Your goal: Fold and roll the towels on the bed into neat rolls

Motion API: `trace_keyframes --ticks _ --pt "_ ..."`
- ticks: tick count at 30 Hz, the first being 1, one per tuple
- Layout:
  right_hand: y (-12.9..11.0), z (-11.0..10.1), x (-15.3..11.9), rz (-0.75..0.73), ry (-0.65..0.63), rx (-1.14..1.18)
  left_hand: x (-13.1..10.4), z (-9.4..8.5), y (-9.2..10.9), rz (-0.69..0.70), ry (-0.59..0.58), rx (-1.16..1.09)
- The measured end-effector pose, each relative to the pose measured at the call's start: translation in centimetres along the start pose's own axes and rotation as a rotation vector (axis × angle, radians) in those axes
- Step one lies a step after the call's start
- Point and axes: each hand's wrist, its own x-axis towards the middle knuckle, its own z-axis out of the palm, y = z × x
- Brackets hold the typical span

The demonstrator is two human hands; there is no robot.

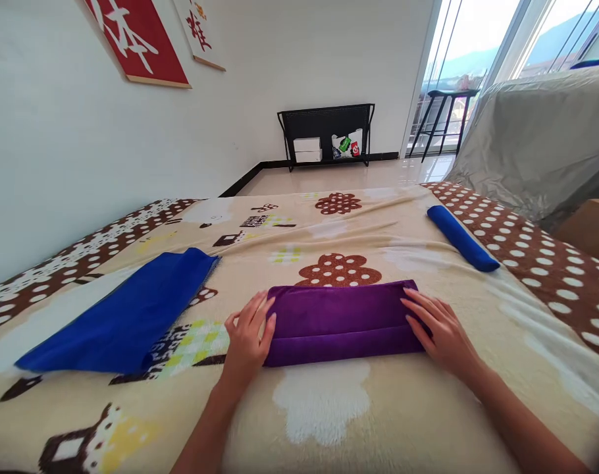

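A purple cloth (339, 313), folded into a long flat rectangle, lies crosswise on the patterned blanket (324, 385) in front of me. A seam-like fold line runs along its nearer part. At its left end rests my left hand (249, 336), open, with the thumb and fingertips touching the edge. My right hand (440, 329) is open at the other end, its stretched fingers lying on the cloth's right edge. To the left a blue cloth (126, 313) is spread out, unevenly folded. A tightly rolled blue cloth (462, 238) sits at the far right.
Brown polka-dot borders (541, 263) run along the blanket's sides. Beyond it, a black rack (326, 125) stands by the wall with white boxes (307, 149). On the right are a grey-covered piece of furniture (546, 131), a cardboard box (590, 227) and a dark stool (445, 118).
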Motion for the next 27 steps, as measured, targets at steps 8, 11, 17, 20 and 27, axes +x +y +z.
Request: trace_keyframes --ticks 8,11,17,20,27 --pt "-0.9 -0.3 -6.0 -0.133 0.003 -0.157 -7.0 -1.1 2.4 0.296 -0.023 0.058" --pt "-1.5 -0.1 -3.3 -0.06 0.003 -0.137 -5.0 -0.3 3.0 0.201 -0.055 0.048" --pt "-2.9 -2.2 -0.4 -0.027 -0.063 -0.119 -3.4 -1.8 3.6 0.187 -0.059 0.039" --pt "-4.1 -3.8 -2.1 -0.022 -0.135 -0.082 -5.6 -3.8 3.5 0.193 -0.147 0.005" --pt "-5.6 -5.2 -4.6 0.061 -0.326 -0.012 -7.8 -6.2 3.9 0.089 -0.386 -0.04"
